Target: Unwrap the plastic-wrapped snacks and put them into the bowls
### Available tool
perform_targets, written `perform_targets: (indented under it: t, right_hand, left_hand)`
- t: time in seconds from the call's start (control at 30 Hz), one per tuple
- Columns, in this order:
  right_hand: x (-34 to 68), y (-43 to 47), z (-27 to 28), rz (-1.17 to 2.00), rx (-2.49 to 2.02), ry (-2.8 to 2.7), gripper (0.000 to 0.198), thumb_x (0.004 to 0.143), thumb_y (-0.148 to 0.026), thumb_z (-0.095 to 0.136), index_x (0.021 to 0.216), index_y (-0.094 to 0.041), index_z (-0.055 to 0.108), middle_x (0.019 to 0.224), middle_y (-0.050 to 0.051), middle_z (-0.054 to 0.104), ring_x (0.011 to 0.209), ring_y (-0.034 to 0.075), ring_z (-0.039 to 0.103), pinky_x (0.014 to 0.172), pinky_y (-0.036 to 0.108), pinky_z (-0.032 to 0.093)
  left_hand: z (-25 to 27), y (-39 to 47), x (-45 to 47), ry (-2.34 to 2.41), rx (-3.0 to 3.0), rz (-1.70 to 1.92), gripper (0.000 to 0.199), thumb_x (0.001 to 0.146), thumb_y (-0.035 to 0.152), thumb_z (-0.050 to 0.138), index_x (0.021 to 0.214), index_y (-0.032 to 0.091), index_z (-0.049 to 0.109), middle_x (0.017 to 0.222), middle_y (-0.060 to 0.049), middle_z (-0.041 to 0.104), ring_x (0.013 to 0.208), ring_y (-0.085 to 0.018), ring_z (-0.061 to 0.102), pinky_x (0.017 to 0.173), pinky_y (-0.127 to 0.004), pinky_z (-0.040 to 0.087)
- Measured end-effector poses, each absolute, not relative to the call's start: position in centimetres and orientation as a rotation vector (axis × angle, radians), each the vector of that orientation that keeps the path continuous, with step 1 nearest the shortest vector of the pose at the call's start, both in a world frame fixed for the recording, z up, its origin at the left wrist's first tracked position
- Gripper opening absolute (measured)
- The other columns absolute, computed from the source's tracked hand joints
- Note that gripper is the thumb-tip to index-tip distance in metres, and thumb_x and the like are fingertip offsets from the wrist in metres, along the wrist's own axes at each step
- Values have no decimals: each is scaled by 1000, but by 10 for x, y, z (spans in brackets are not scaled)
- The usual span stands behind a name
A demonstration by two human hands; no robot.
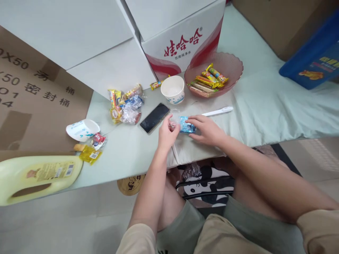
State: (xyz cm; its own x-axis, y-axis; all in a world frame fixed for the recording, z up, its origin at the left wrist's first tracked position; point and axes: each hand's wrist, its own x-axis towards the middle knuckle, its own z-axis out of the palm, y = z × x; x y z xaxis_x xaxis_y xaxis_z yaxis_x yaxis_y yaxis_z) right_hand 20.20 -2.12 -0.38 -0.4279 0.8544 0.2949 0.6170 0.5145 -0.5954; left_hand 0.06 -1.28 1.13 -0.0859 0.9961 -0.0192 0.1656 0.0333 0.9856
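Observation:
A small blue snack packet (186, 124) is at the near middle of the cloth-covered surface. My right hand (208, 130) has its fingertips on the packet's right end, thumb at the lower edge. Just left of it, my left hand (167, 133) pinches a clear plastic wrapper (174, 115), partly hidden by the fingers. Beyond the hands stands a white paper bowl (172, 90), with a dark phone (155, 118) lying left of my left hand. Behind my right hand lies a white, slim stick-like tool (218, 111).
A pink glass bowl (233, 76) holds yellow-wrapped snacks. Several wrapped snacks (126, 106) are piled at left. A tipped paper bowl (82, 129), yellow wrapper (90, 154) and pale yellow bottle (39, 176) lie farther left. White cartons (182, 46) line the back; a blue container (312, 53) stands right.

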Motion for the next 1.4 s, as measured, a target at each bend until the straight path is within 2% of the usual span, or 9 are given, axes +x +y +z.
perform_targets:
  t: [0.17, 0.47, 0.67, 0.8, 1.1, 1.17, 1.27, 1.33, 1.4]
  right_hand:
    - [199, -23, -8, 512, -1433, -2132, 67, 78, -25, 67, 144, -21, 56, 144, 18, 60, 138, 41, 51, 111, 60, 42]
    - [184, -19, 4, 796, -1147, -1851, 68, 76, -21, 57, 144, -19, 50, 138, 17, 56, 131, 31, 53, 109, 46, 47]
    - [167, -15, 6, 1198, -1243, -1369, 77, 77, -29, 65, 151, -29, 41, 153, 15, 43, 127, 30, 56, 89, 44, 60]
    - [181, -13, 4, 1309, -1227, -1346, 82, 69, -29, 77, 146, -27, 50, 147, 14, 55, 114, 29, 65, 94, 47, 58]
    - [228, -23, 13, 753, -1498, -1644, 23, 82, -28, 58, 96, -23, 76, 91, 8, 76, 78, 24, 68, 85, 48, 56]
    - [225, -26, 15, 680, -1393, -1774, 32, 81, -30, 59, 108, -22, 75, 106, 11, 75, 91, 27, 69, 90, 49, 55]
    - [216, -29, 13, 669, -1163, -2087, 43, 78, -33, 66, 119, -24, 72, 136, 13, 67, 124, 35, 61, 107, 55, 46]
    - [213, -28, 10, 697, -1133, -2204, 27, 84, -34, 62, 105, -25, 75, 129, 12, 72, 123, 35, 62, 108, 54, 45]
    - [212, -26, 8, 709, -1210, -2158, 24, 91, -34, 54, 94, -24, 75, 111, 11, 77, 109, 31, 69, 99, 49, 49]
  left_hand:
    - [26, -7, -3, 1274, 792, 1381, 11, 70, 13, 67, 75, 19, 60, 58, 7, 50, 47, -6, 45, 48, -19, 34]
    - [31, -14, -21, 1196, 363, 1450, 17, 65, 8, 59, 70, 19, 47, 53, 10, 38, 43, -2, 36, 42, -13, 28]
    - [37, -19, -27, 1188, 302, 1391, 19, 67, 8, 59, 72, 20, 44, 51, 11, 37, 40, -2, 36, 41, -13, 28]
    - [39, -18, -31, 1226, 376, 1396, 17, 67, 8, 58, 70, 19, 46, 52, 9, 36, 41, -3, 35, 40, -14, 27]
    - [31, -23, -42, 1421, 606, 1377, 11, 70, 12, 57, 73, 20, 51, 56, 7, 36, 42, -6, 29, 39, -17, 21]
    - [28, -25, -47, 1601, 767, 1400, 14, 74, 16, 61, 85, 22, 55, 64, 6, 44, 50, -8, 39, 46, -18, 33]
    - [27, -29, -58, 1826, 1262, 1512, 43, 68, 19, 77, 108, 24, 59, 100, -2, 60, 93, -16, 60, 84, -26, 52]
    - [28, -31, -65, 1755, 1623, 1379, 53, 61, 20, 84, 110, 23, 65, 125, -8, 60, 126, -25, 54, 109, -36, 45]
    - [29, -32, -71, 1598, 1811, 1133, 40, 63, 24, 85, 100, 22, 71, 130, -10, 62, 133, -30, 52, 116, -41, 39]
